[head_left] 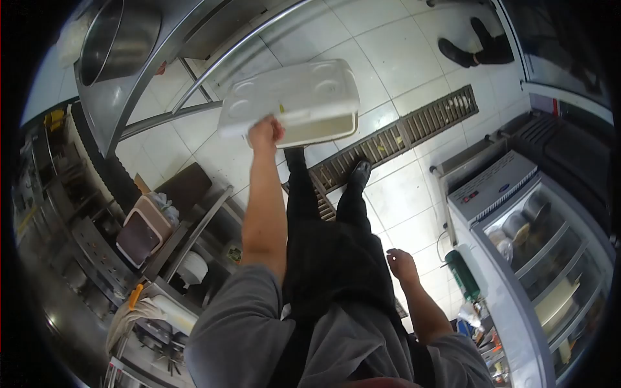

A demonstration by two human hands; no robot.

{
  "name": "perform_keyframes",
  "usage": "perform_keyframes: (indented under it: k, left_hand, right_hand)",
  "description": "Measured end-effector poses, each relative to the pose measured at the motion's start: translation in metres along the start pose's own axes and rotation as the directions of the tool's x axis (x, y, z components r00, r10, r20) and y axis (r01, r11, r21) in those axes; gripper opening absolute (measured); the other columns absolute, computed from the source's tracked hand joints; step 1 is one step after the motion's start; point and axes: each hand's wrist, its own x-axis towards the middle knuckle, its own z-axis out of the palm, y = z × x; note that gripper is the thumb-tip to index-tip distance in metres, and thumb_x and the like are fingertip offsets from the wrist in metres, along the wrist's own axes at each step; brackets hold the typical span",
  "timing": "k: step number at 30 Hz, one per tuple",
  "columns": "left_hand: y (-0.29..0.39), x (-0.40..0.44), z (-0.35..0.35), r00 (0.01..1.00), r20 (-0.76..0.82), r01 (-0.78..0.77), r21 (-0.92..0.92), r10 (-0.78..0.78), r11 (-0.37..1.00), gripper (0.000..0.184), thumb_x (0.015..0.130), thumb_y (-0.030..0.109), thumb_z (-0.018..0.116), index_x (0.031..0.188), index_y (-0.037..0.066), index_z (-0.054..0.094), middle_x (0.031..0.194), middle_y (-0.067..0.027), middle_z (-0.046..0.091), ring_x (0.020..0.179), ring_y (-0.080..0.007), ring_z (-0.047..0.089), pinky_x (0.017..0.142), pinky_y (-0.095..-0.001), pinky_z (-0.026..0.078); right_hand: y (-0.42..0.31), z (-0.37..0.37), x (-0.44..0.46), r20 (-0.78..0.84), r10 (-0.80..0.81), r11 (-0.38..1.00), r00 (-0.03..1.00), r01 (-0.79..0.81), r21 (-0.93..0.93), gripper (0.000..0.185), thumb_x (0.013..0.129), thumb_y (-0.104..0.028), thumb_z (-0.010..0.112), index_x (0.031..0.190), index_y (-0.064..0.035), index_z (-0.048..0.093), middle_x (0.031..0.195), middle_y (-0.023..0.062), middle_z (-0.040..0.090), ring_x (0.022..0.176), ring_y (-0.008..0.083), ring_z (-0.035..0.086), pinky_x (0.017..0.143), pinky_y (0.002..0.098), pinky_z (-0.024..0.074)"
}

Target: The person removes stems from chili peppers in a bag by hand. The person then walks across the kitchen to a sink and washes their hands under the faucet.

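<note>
My left hand (265, 132) is closed on the near edge of a white lid (304, 87), which tilts up over a white box (320, 132) on the tiled floor. A dark gap shows between lid and box on the near side. Off to the right of my black apron, my right hand (402, 264) hangs in the air with its fingers loosely bent and apart, and nothing is in it.
A metal floor grate (388, 143) runs beside the box. Another person's black shoes (458, 53) stand at the upper right. A glass-front fridge (543, 258) is on the right. Steel shelving (139, 71) with a large pot (123, 39) is at the upper left.
</note>
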Motion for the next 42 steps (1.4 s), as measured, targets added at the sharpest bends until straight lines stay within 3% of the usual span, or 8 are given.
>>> perform_keyframes:
  k: [9, 14, 17, 19, 21, 26, 33, 42]
  left_hand:
    - [0.06, 0.008, 0.02, 0.997, -0.005, 0.072, 0.222, -0.073, 0.972, 0.032, 0.09, 0.026, 0.054, 0.077, -0.002, 0.059, 0.06, -0.0103, 0.057, 0.045, -0.0199, 0.055, 0.043, -0.0319, 0.05]
    - [-0.071, 0.041, -0.045, 0.786, 0.4, 0.588, -0.247, -0.471, 0.77, 0.039, 0.093, 0.034, 0.052, 0.103, -0.003, 0.056, 0.094, -0.0168, 0.063, 0.084, -0.0243, 0.063, 0.064, -0.0325, 0.054]
    - [-0.086, 0.02, -0.034, 0.91, 0.32, 0.394, -0.465, -0.264, 0.792, 0.045, 0.094, 0.028, 0.052, 0.132, 0.009, 0.041, 0.117, -0.0128, 0.057, 0.098, -0.0335, 0.06, 0.077, -0.0391, 0.053]
    - [-0.095, 0.028, -0.049, 0.868, 0.407, 0.442, -0.367, -0.285, 0.819, 0.064, 0.09, 0.027, 0.058, 0.144, 0.012, 0.026, 0.117, -0.0143, 0.056, 0.098, -0.0352, 0.06, 0.074, -0.0412, 0.054]
    - [-0.069, 0.016, -0.079, 0.879, 0.29, 0.251, 0.393, -0.378, 0.885, 0.084, 0.085, 0.025, 0.066, 0.15, 0.015, 0.014, 0.117, -0.0151, 0.057, 0.099, -0.0333, 0.061, 0.069, -0.0426, 0.055]
    - [-0.044, 0.029, -0.285, 0.875, 0.35, 0.199, 0.366, -0.333, 0.909, 0.056, 0.09, 0.027, 0.058, 0.14, 0.017, 0.036, 0.113, -0.0048, 0.06, 0.083, -0.0241, 0.062, 0.065, -0.0415, 0.052]
    - [0.036, -0.041, -0.526, 0.888, -0.403, 0.436, 0.58, -0.223, 0.688, 0.014, 0.089, 0.016, 0.054, 0.083, 0.006, 0.061, 0.073, -0.0109, 0.061, 0.067, -0.0259, 0.064, 0.052, -0.0446, 0.056]
    - [-0.026, -0.128, -0.498, 0.983, -0.077, 0.182, 0.564, -0.168, 0.805, 0.018, 0.08, 0.015, 0.063, 0.096, 0.007, 0.061, 0.091, -0.0097, 0.061, 0.079, -0.0269, 0.061, 0.067, -0.0449, 0.055]
  right_hand:
    - [-0.027, 0.015, -0.007, -0.096, -0.007, 0.98, 0.995, 0.026, 0.2, 0.016, 0.084, -0.015, 0.06, 0.092, -0.0043, 0.069, 0.089, 0.0194, 0.067, 0.085, 0.0349, 0.065, 0.075, 0.0395, 0.0524]
    - [-0.001, 0.021, -0.008, -0.174, -0.09, 0.993, 0.981, 0.103, 0.063, 0.015, 0.083, -0.016, 0.061, 0.089, -0.0039, 0.068, 0.085, 0.0186, 0.067, 0.08, 0.0352, 0.065, 0.073, 0.0411, 0.052]
    - [-0.007, 0.005, -0.011, -0.208, 0.004, 0.998, 0.978, 0.01, 0.067, 0.013, 0.083, -0.013, 0.058, 0.088, -0.0047, 0.067, 0.083, 0.0176, 0.067, 0.073, 0.0312, 0.067, 0.067, 0.0402, 0.0526]
    - [-0.034, -0.02, -0.021, -0.127, 0.295, 0.94, 0.947, -0.264, 0.214, 0.014, 0.084, -0.011, 0.057, 0.089, -0.0042, 0.067, 0.082, 0.0163, 0.068, 0.063, 0.0255, 0.068, 0.061, 0.0355, 0.0537]
    - [-0.056, -0.03, -0.027, -0.16, 0.385, 0.871, 0.909, -0.301, 0.388, 0.016, 0.086, -0.015, 0.057, 0.088, -0.0032, 0.067, 0.077, 0.0148, 0.068, 0.058, 0.0221, 0.068, 0.055, 0.0306, 0.0531]
    - [-0.073, -0.013, 0.003, -0.308, -0.019, 0.998, 0.951, 0.034, 0.044, 0.017, 0.086, -0.015, 0.059, 0.089, -0.0007, 0.067, 0.073, 0.0148, 0.067, 0.055, 0.0221, 0.068, 0.052, 0.0308, 0.0533]
    - [-0.192, -0.078, 0.077, -0.474, -0.292, 0.956, 0.831, 0.255, -0.142, 0.022, 0.085, -0.022, 0.057, 0.083, -0.0039, 0.069, 0.075, 0.0166, 0.067, 0.061, 0.0275, 0.067, 0.06, 0.0387, 0.053]
    - [-0.27, -0.115, 0.115, -0.516, -0.354, 0.935, 0.78, 0.295, -0.197, 0.023, 0.084, -0.023, 0.054, 0.079, -0.0061, 0.069, 0.077, 0.0193, 0.065, 0.073, 0.0392, 0.064, 0.067, 0.0453, 0.0527]
